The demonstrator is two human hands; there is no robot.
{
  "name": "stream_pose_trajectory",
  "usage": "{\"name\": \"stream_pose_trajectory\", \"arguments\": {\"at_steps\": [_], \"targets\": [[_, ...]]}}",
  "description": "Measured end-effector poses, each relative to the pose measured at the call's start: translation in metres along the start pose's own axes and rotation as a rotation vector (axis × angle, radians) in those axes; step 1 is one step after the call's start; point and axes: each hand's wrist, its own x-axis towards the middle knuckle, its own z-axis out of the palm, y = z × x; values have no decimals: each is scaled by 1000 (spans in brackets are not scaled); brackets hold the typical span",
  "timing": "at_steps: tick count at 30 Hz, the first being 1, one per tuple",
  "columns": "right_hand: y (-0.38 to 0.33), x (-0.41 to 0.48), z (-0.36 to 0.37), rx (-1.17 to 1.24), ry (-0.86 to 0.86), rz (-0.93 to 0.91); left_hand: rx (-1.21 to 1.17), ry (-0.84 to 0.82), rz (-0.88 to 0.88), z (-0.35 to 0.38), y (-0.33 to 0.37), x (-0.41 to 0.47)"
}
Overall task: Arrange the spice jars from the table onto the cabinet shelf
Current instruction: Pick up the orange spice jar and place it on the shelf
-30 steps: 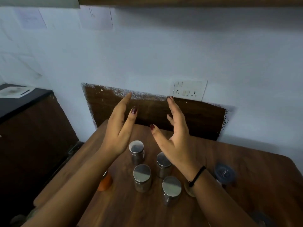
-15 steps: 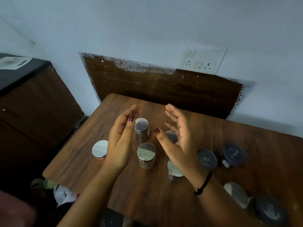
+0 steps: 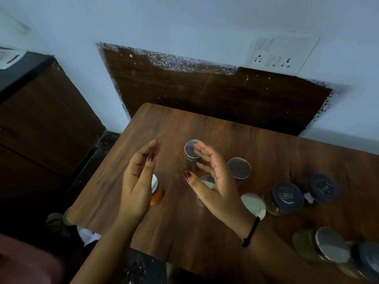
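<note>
Seemingly not begun: holding nothing in left hand [image 3: 137,181] or right hand [image 3: 215,187], fingers straight, loosely together, spice jars [image 3: 189,148] between and beneath fingertips, all on table [image 3: 205,124].

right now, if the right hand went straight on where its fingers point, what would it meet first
Probably the farthest steel-lidded jar; fingers of the right hand overlap its lid, though height is unclear.
</note>
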Motion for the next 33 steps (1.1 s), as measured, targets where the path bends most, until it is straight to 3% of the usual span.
{"name": "stream_pose_trajectory", "arguments": {"at_steps": [7, 20, 28, 33], "targets": [[21, 10, 47, -71, -85, 73, 103, 73, -49, -46, -38, 6], [74, 17, 92, -245, -272, 176, 185, -16, -157, -70, -93, 9], [107, 17, 108, -446, -386, 286, 530, 0, -115, -78, -131, 1], [121, 15, 116, -566, -463, 281, 650, -115, -164, -77, -143, -7]]}}
